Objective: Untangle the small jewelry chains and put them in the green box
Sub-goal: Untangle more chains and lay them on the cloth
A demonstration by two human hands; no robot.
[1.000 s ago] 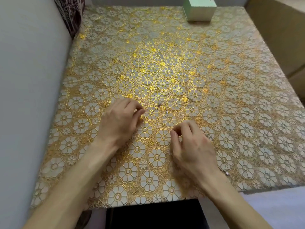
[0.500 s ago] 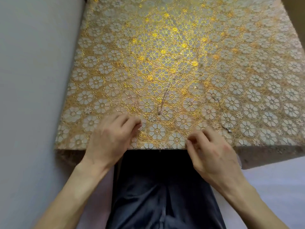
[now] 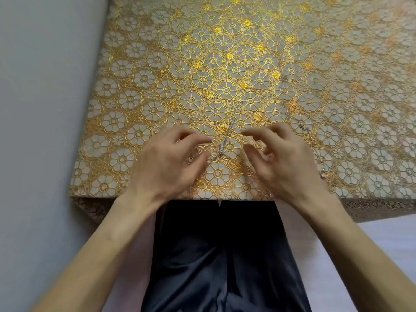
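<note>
- Here, a thin silver chain [image 3: 227,131] lies slanted on the gold-flowered tabletop [image 3: 157,86], between the hands.
- Left hand [image 3: 171,161]: loosely curled, thumb at the chain's end; grip unclear.
- Right hand [image 3: 279,163]: loosely curled, holding nothing.

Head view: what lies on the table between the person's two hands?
In the head view, a silver chain lies on the floral tablecloth between the left hand and right hand; whether either touches it is unclear.

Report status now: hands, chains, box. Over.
Left hand and right hand loosely curled, either side of silver chain, no clear grip. Second chain lies further right. Green box out of view.
</note>
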